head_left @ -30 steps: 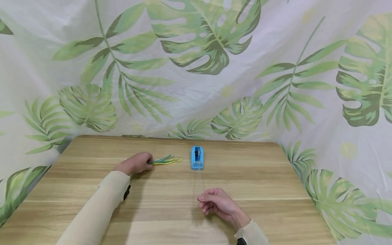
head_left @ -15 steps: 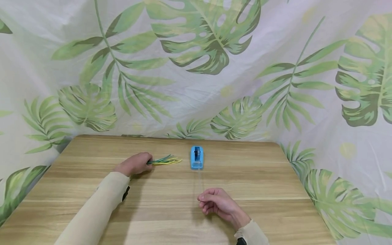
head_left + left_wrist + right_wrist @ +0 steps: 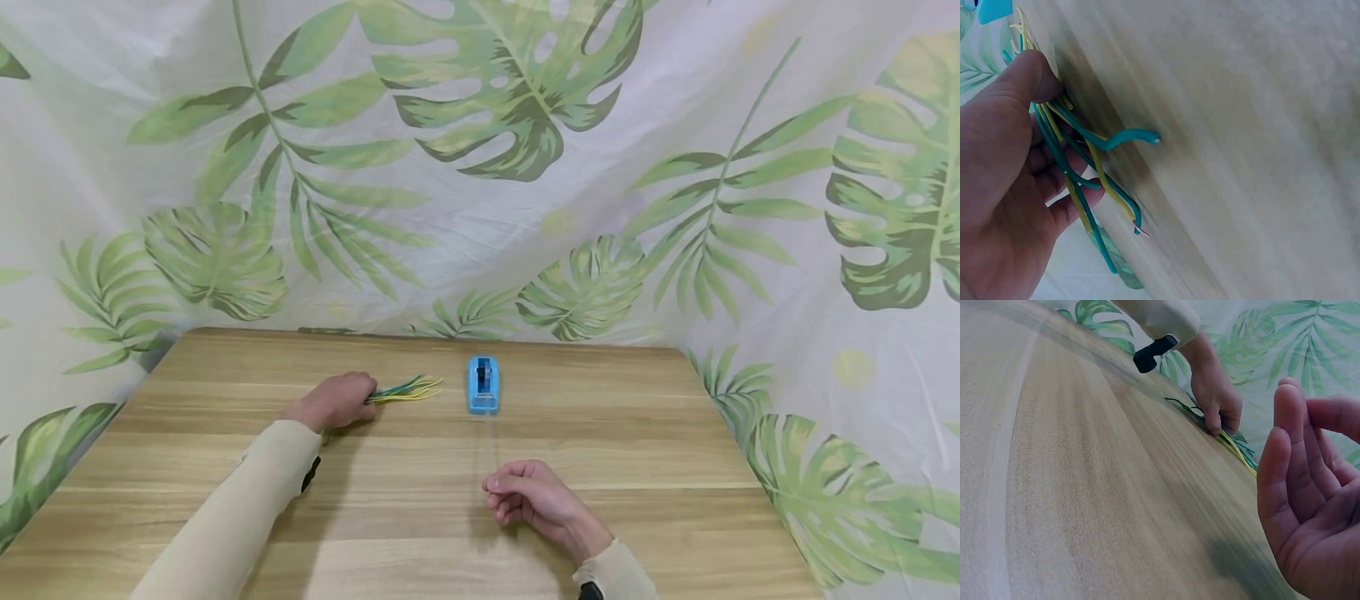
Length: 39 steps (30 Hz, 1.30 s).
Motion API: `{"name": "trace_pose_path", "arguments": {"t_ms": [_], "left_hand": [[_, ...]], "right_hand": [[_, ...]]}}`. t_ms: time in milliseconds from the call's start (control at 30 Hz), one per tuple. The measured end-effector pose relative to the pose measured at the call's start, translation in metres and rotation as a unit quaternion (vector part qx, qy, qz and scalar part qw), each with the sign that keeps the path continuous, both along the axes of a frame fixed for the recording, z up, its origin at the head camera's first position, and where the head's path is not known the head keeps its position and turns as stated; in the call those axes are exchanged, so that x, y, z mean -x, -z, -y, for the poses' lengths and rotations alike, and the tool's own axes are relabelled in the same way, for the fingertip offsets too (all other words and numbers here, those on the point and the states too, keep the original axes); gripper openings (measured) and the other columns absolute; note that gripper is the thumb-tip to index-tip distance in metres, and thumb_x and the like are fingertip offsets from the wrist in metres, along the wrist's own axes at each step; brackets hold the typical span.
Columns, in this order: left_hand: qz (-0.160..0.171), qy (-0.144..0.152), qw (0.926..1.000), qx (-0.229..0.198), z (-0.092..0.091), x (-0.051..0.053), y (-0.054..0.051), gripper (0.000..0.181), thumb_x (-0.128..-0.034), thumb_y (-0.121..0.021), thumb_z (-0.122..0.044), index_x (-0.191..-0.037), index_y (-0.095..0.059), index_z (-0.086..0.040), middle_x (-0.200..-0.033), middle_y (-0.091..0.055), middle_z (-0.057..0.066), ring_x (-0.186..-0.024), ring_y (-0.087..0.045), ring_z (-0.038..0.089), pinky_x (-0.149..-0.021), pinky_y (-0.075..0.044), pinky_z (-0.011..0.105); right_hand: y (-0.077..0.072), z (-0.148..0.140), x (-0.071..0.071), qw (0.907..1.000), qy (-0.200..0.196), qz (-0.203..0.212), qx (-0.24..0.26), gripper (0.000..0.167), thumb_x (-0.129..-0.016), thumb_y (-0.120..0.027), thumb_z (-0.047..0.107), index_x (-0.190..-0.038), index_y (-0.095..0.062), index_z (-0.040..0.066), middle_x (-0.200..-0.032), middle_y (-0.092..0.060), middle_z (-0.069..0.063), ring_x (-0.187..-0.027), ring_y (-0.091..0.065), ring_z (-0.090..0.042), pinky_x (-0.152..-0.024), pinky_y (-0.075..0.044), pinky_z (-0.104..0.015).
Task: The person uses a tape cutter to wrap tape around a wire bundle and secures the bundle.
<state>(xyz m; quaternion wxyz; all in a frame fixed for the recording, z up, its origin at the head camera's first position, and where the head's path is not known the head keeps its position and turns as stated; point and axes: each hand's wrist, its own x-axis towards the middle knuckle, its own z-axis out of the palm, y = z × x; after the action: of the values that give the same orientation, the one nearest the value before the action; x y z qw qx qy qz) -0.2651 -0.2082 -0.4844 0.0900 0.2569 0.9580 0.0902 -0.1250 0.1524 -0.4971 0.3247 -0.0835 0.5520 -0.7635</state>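
Fingers [image 3: 1063, 214] pinch splayed green and yellow wires [image 3: 1102, 144].

Wire bundle [image 3: 405, 390] partly hidden by left hand [image 3: 335, 401].

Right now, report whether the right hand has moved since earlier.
No: in the head view, the right hand shows no shift against the blue dispenser.

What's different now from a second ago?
Only a little: the wires shifted, their tips near the blue dispenser now slightly higher in the head view. The left hand still grips them, the right hand still pinches the clear tape, and the dispenser stayed put.
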Motion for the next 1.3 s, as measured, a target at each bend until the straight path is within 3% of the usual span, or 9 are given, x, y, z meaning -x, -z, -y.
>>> {"name": "trace_pose_path", "arguments": {"t_ms": [133, 367, 533, 667, 900, 1100, 1300], "left_hand": [[-0.005, 0.004, 1.0, -0.002, 0.001, 0.0, 0.0, 0.016, -0.0939, -0.066, -0.016, -0.082, -0.056, -0.01, -0.078, -0.051, 0.001, -0.069, -0.045, 0.019, -0.065, -0.044, 0.037], [0.028, -0.004, 0.9996, -0.005, -0.001, -0.003, -0.011, 0.015, -0.0943, -0.063, -0.014, -0.084, -0.053, -0.011, -0.073, -0.05, 0.0, -0.066, -0.046, 0.018, -0.062, -0.041, 0.035], [0.07, -0.014, 0.9973, -0.018, -0.006, -0.004, -0.019, 0.012, -0.0943, -0.062, -0.012, -0.085, -0.056, -0.011, -0.073, -0.052, 0.001, -0.065, -0.049, 0.017, -0.061, -0.041, 0.033], [0.103, -0.021, 0.9936, -0.043, -0.006, -0.005, -0.018, 0.012, -0.0964, -0.061, -0.01, -0.085, -0.059, -0.009, -0.072, -0.053, 0.001, -0.062, -0.049, 0.015, -0.059, -0.041, 0.031], [0.108, -0.025, 0.9922, -0.058, -0.005, -0.007, -0.017, 0.02, -0.1021, -0.054, -0.016, -0.085, -0.061, -0.008, -0.069, -0.049, 0.0, -0.062, -0.046, 0.015, -0.06, -0.039, 0.031], [0.123, -0.033, 0.99, -0.06, -0.005, -0.012, -0.019, 0.037, -0.1107, -0.038, -0.025, -0.081, -0.054, -0.009, -0.072, -0.044, 0.001, -0.065, -0.04, 0.016, -0.068, -0.038, 0.036], [0.113, -0.029, 0.992, -0.048, -0.002, -0.019, -0.015, 0.03, -0.1095, -0.039, -0.02, -0.084, -0.053, -0.01, -0.072, -0.044, 0.001, -0.065, -0.042, 0.016, -0.066, -0.038, 0.035]], "right_hand": [[0.0, 0.0, 0.0, 1.0, -0.001, -0.003, 0.002, 0.008, -0.095, -0.066, 0.009, -0.092, -0.073, 0.008, -0.077, -0.072, 0.0, -0.062, -0.065, -0.007, -0.061, -0.055, -0.022], [-0.001, 0.0, 0.002, 1.0, 0.001, -0.003, 0.0, 0.007, -0.095, -0.066, 0.009, -0.093, -0.073, 0.007, -0.077, -0.072, -0.001, -0.062, -0.065, -0.006, -0.06, -0.055, -0.022], [0.0, -0.002, 0.002, 1.0, 0.003, -0.003, -0.001, 0.007, -0.095, -0.066, 0.008, -0.093, -0.073, 0.007, -0.077, -0.072, -0.001, -0.062, -0.065, -0.006, -0.06, -0.055, -0.022], [0.001, -0.002, 0.002, 1.0, 0.001, -0.002, -0.003, 0.007, -0.095, -0.066, 0.008, -0.093, -0.073, 0.007, -0.077, -0.072, -0.001, -0.062, -0.065, -0.007, -0.061, -0.055, -0.022], [0.0, -0.002, 0.002, 1.0, 0.004, 0.002, -0.002, 0.007, -0.095, -0.067, 0.009, -0.093, -0.074, 0.007, -0.076, -0.072, -0.001, -0.061, -0.065, -0.007, -0.06, -0.055, -0.023], [-0.001, 0.0, 0.002, 1.0, 0.002, 0.003, -0.002, 0.007, -0.095, -0.067, 0.01, -0.093, -0.074, 0.007, -0.076, -0.072, -0.001, -0.062, -0.065, -0.007, -0.061, -0.055, -0.023], [-0.001, 0.001, 0.001, 1.0, 0.0, 0.001, 0.0, 0.007, -0.094, -0.068, 0.01, -0.093, -0.074, 0.007, -0.076, -0.072, -0.001, -0.062, -0.065, -0.007, -0.061, -0.055, -0.023]]}}
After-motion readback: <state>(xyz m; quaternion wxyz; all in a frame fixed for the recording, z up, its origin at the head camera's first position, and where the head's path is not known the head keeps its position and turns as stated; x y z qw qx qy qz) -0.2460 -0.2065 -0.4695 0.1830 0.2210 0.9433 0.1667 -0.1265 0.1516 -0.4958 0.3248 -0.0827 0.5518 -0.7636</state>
